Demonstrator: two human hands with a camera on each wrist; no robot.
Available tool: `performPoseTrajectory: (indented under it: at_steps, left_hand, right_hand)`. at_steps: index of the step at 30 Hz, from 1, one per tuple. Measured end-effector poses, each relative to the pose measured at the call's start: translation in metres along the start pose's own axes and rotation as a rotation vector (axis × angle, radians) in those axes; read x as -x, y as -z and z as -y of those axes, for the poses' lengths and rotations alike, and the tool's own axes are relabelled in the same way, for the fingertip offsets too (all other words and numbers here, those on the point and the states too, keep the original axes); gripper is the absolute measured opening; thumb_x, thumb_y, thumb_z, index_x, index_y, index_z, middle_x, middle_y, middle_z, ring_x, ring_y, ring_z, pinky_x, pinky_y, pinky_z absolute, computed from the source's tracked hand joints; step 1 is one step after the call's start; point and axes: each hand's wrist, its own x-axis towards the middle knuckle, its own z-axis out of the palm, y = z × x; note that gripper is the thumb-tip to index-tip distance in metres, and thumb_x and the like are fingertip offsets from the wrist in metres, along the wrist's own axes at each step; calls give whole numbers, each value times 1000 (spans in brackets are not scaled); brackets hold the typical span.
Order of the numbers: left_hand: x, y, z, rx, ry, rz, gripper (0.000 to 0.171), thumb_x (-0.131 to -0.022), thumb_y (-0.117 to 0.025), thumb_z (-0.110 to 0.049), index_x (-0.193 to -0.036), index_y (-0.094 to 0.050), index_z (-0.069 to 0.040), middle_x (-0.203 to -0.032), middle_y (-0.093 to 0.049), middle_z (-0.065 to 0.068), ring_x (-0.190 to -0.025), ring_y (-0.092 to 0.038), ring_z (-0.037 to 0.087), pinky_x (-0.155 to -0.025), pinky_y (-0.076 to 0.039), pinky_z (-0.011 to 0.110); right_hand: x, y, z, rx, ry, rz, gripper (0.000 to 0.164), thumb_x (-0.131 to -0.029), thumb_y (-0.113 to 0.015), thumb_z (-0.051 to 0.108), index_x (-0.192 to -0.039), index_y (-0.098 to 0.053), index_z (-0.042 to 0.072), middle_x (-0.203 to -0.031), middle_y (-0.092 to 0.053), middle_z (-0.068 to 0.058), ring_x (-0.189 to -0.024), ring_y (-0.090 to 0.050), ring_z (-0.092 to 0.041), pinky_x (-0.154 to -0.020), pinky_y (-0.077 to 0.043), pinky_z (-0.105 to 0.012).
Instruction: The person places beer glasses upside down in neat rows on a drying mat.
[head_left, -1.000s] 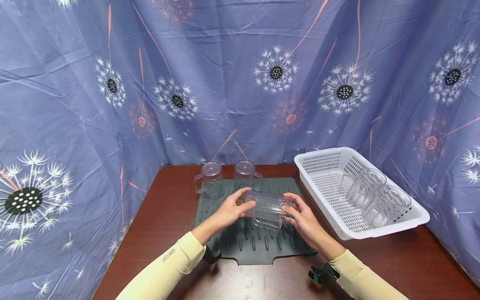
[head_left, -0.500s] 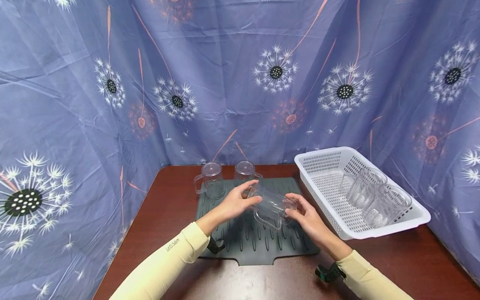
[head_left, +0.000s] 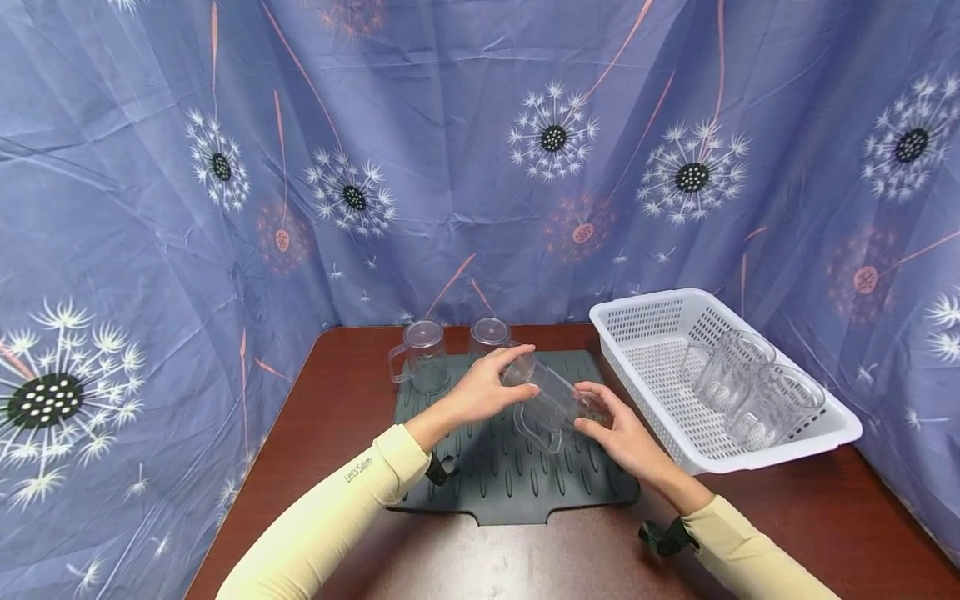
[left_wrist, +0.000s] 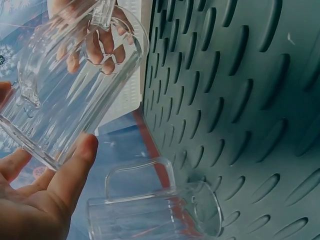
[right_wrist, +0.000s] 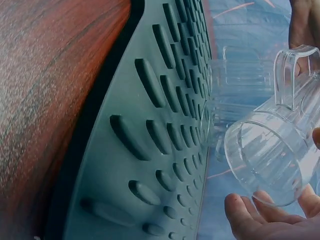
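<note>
Both hands hold one clear glass mug (head_left: 551, 392) tilted above the dark green drying mat (head_left: 498, 483). My left hand (head_left: 487, 387) grips its base end, which is higher and to the left. Fingers and thumb of my right hand (head_left: 628, 437) are round the rim end, lower and to the right. The handle hangs toward the front. In the right wrist view the mug (right_wrist: 270, 145) shows its open mouth just above the right fingers (right_wrist: 235, 210). Behind the left hand, two mugs stand upside down at the mat's back, a left one (head_left: 429, 362) and a partly hidden right one (head_left: 490, 332).
A white perforated basket (head_left: 783, 461) stands to the right of the mat. Two clear mugs lean inside it, one farther back (head_left: 729, 371) and one nearer (head_left: 772, 408). Under everything is a brown wooden table (head_left: 300, 450), with a blue dandelion-print curtain (head_left: 450, 167) behind.
The held mug has turned from nearly level to tilted, its base end rising and its rim end dropping right. My left hand has moved up and right; the right hand has shifted slightly right.
</note>
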Motion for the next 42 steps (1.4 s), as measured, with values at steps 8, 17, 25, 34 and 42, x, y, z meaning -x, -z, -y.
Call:
performPoseTrajectory:
  at_steps: [8,17,25,34,42]
  left_hand:
    - [-10,0,-7,-74,-53,-11,68,-92,-72,-37,-153,-43,-32,-152,-46,0,-141,-44,24,-110,-41,51]
    - [-20,-7,-8,-203,-77,-18,67,-92,-74,-36,-152,-46,-30,-147,-50,0,-137,-47,25,-107,-44,48]
    - [-40,-11,-22,-351,-77,-5,69,-91,-74,-39,-152,-45,-33,-149,-47,-1,-137,-45,25,-101,-48,48]
    - [-64,-12,-32,-439,-67,-25,69,-91,-74,-40,-153,-44,-35,-148,-47,-3,-135,-45,23,-100,-49,48]
    - [-81,-15,-28,-435,-37,-32,70,-90,-77,-36,-152,-45,-33,-150,-47,-1,-138,-44,27,-101,-48,51]
  right_hand:
    - [1,5,6,44,45,-7,52,-99,-64,10,-147,-44,8,-149,-48,-18,-140,-42,-42,-105,-42,-60]
    - [6,9,6,122,75,-52,47,-98,-65,10,-142,-50,10,-148,-47,-15,-140,-41,-41,-109,-37,-63]
    - [11,30,21,120,100,-64,45,-99,-64,13,-141,-51,10,-147,-49,-15,-138,-46,-41,-110,-38,-58]
    - [17,42,23,95,131,-61,46,-98,-64,8,-143,-50,8,-144,-52,-13,-128,-51,-3,-104,-46,-22]
    - [22,49,22,107,110,-46,49,-98,-65,11,-144,-49,13,-144,-51,-12,-127,-49,1,-106,-47,-30]
